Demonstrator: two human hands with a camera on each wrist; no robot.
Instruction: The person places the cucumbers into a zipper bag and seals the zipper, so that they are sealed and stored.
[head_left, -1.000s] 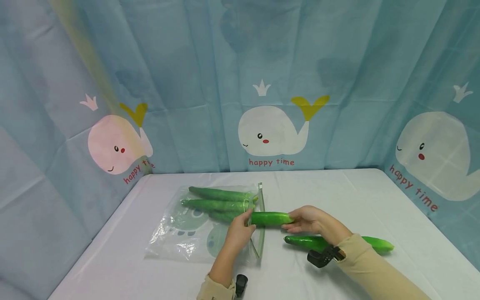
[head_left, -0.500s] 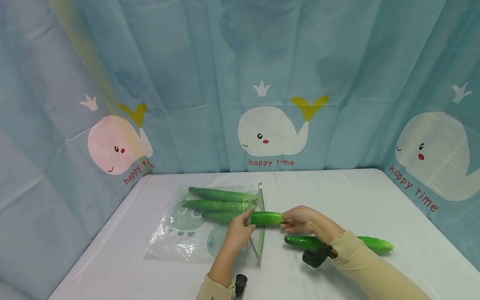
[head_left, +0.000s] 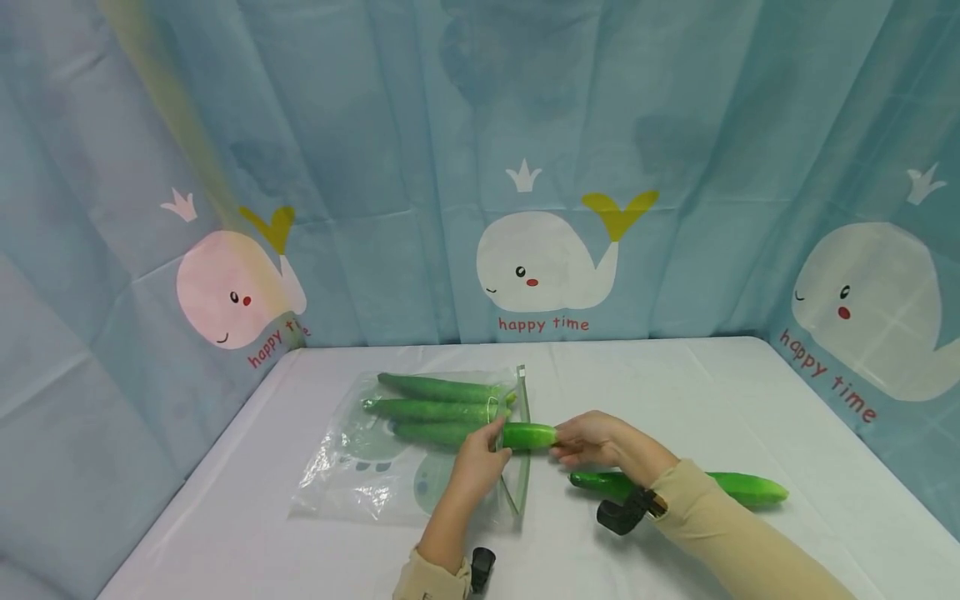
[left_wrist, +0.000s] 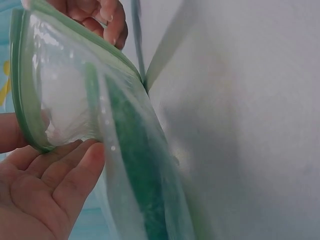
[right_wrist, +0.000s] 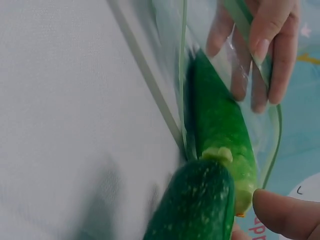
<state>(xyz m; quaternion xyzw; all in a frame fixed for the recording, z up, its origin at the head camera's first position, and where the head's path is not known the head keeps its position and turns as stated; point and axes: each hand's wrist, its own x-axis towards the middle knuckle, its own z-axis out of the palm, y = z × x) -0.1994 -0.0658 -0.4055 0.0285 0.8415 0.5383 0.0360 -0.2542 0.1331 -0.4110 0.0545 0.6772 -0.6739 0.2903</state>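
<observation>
A clear zip bag (head_left: 322,492) with a green-edged mouth lies flat, its mouth facing right. My left hand (head_left: 476,462) pinches the upper layer at that mouth, thumb outside and fingers within in the left wrist view, lifting the green rim (left_wrist: 17,85). My right hand (head_left: 600,437) grips the pale end of a cucumber (head_left: 531,436), most of whose length is inside the bag. In the right wrist view my right thumb (right_wrist: 282,210) is at that end. Two more cucumbers, one at the back (head_left: 442,389) and one before it (head_left: 427,411), lie fully in the bag.
Another cucumber (head_left: 753,490) lies on the white table (head_left: 637,375), partly hidden under my right forearm. A blue curtain (head_left: 390,275) with printed whales hangs around the table's back and sides. Each wrist carries a small black camera.
My right hand has moved left, sliding the cucumber deeper into the bag, so less of it shows outside the mouth. My left hand and the bag have stayed put.
</observation>
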